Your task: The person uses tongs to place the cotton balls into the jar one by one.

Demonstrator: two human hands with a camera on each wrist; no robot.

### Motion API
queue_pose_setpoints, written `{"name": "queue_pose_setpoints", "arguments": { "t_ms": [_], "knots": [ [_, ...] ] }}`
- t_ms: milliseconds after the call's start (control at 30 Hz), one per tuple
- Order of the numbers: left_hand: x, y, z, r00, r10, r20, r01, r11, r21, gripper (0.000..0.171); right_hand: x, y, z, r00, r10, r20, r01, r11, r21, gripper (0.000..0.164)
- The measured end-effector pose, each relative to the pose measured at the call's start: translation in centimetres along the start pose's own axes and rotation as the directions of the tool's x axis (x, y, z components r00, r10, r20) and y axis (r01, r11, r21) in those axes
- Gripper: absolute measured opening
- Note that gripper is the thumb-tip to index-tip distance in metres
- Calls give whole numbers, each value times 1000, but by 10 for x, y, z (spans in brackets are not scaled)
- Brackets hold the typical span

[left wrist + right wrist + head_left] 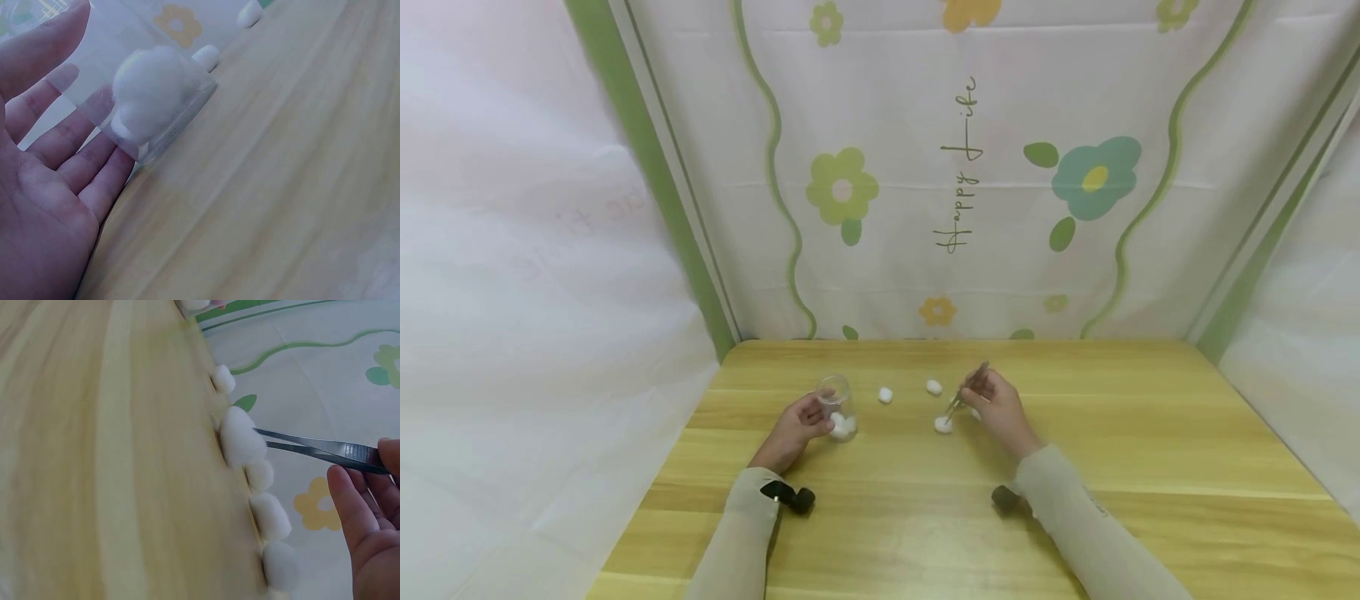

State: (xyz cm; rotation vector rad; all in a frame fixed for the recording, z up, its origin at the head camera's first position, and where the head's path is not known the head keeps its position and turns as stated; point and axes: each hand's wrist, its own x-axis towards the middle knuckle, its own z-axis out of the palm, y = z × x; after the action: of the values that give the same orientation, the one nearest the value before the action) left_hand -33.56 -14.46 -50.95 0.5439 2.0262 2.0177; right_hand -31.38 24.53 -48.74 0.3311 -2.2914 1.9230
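Note:
My left hand [792,432] grips a clear jar [834,402] by its side, thumb in front and fingers behind. White cotton balls [153,87] lie at the bottom of this jar, which stands upright on the table. Between the thumb and fingers of my right hand [1002,410] is a pair of metal tweezers [331,450]. Pointing down and to the left, the tweezers have their tips right at a cotton ball [942,426] on the table. In the right wrist view the two tips, slightly apart, meet the side of that cotton ball [239,436].
Two loose cotton balls, one left [885,395] and one further right [933,387], lie behind. Another cotton ball [976,413] is partly hidden by my right hand. The wooden table [895,533] ends at a hanging flowered curtain [895,267]; white sheets hang at both sides.

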Motion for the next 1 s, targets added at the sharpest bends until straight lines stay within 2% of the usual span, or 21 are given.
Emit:
{"name": "queue_pose_setpoints", "arguments": {
  "t_ms": [267,633,1000],
  "knots": [
    [0,0,0,1000,1,0,-1,1000,-1,59,-2,-2,1,1000,6,6,-5,999,-53,38],
    [0,-2,1,1000,5,-5,-6,1000,-19,58,-2,2,2,999,33,30,-32,998,-50,22],
    [1,-2,0,1000,12,1,-12,1000,-11,57,-3,3,2,1000,8,18,-8,999,-45,24]
  ]
}}
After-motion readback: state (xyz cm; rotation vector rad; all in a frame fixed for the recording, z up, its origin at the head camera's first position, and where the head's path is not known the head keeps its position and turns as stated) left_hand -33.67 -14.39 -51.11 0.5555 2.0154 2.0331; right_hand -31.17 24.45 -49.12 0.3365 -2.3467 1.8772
